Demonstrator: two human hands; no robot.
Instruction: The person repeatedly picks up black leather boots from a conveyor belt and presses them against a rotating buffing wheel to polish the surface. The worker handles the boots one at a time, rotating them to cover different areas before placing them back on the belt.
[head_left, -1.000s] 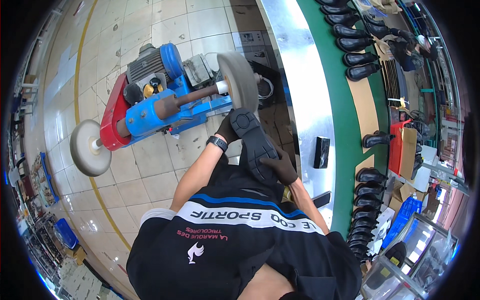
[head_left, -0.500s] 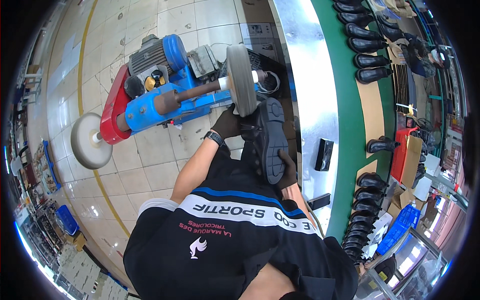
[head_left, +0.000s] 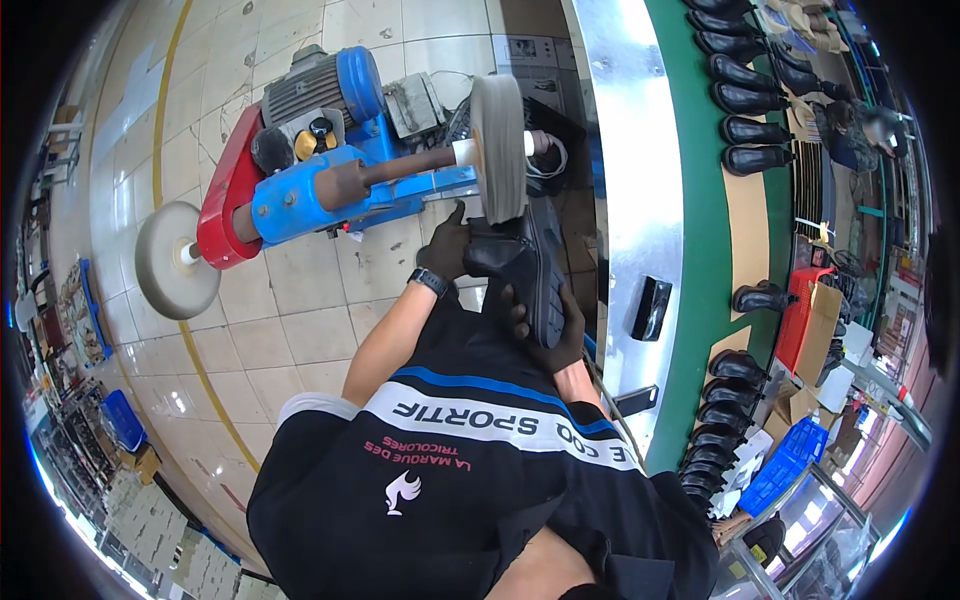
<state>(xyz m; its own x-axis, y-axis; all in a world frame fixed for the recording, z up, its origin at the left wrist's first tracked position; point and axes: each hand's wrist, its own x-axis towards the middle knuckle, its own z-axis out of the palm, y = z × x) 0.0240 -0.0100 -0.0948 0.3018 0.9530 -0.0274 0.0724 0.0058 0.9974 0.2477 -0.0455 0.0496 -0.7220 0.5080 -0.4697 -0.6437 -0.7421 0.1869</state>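
Observation:
A black leather boot (head_left: 507, 256) with a thick ridged sole is held below the grey buffing wheel (head_left: 497, 150), its upper part at the wheel's lower edge. Whether the two touch I cannot tell. My left hand (head_left: 445, 248), in a dark glove, closes on the boot's left side, at what looks like its shaft; the thumb points up. Around the boot's near end wraps my right hand (head_left: 562, 338), also gloved, fingertips over the upper and palm by the sole. The wheel sits on a shaft of the blue machine (head_left: 300, 198).
Left on the machine are a red belt guard (head_left: 228, 200) and a pale second wheel (head_left: 178, 260); a motor (head_left: 318, 88) stands behind. To my right runs a metal-edged green bench (head_left: 705, 250) with rows of black boots (head_left: 755, 130). A small black block (head_left: 651, 309) lies on its metal edge.
The boot has rolled so its sole turns further right and more of the upper shows. My right hand's fingers now reach over the upper. The view has shifted slightly.

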